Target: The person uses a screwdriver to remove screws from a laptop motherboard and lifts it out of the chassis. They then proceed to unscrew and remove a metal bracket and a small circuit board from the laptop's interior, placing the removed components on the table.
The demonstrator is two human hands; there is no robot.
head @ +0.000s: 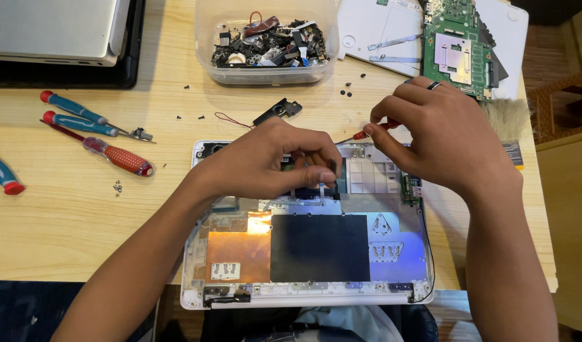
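Two hands work inside an opened white laptop shell (303, 253) at six o'clock on a wooden table (63, 215)

Left hand (272, 161) pinches down on a small, likely fragile part; right hand (443, 136) grasps a thin red-handled screwdriver (367, 134). Shell looks light, best held by its edges. Spare screwdrivers (88, 130) at nine o'clock, parts tub (265, 44) at twelve

Both forearms bare to the frame edge; no sleeves, gloves or wrist items visible. Left hand (272, 161): no rings or markings seen. Right hand (443, 136): one dark band ring (434, 85) on a finger, near the knuckle, back from the fingertips. Nails short, unpainted.
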